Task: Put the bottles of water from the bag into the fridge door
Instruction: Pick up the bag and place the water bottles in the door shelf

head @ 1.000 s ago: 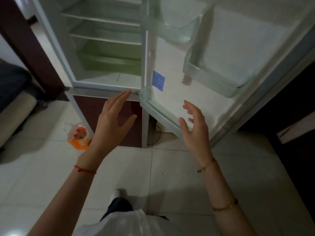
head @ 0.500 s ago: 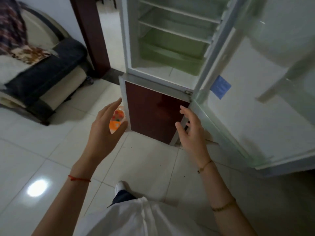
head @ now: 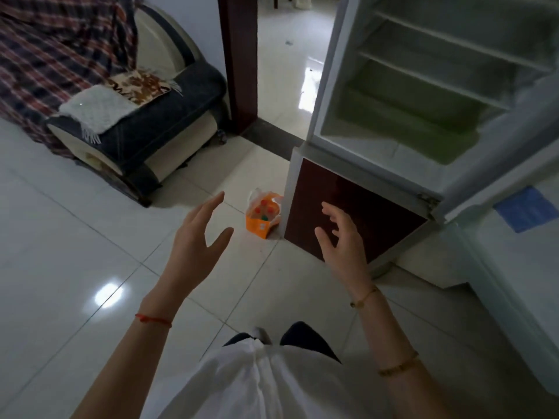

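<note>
In your head view, the orange bag (head: 262,219) stands on the tiled floor (head: 75,237), just beside the fridge's dark red lower panel (head: 348,201). Its mouth faces up, so the red and green caps of the bottles (head: 263,207) show, and the fridge door (head: 514,267) hangs wide open on your right, probably so the bottles can go straight in. Your left hand (head: 193,246) and right hand (head: 341,240) hover with fingers spread and relaxed, gripping and touching nothing, both short of the bag, which looks like the start of a reach for it.
</note>
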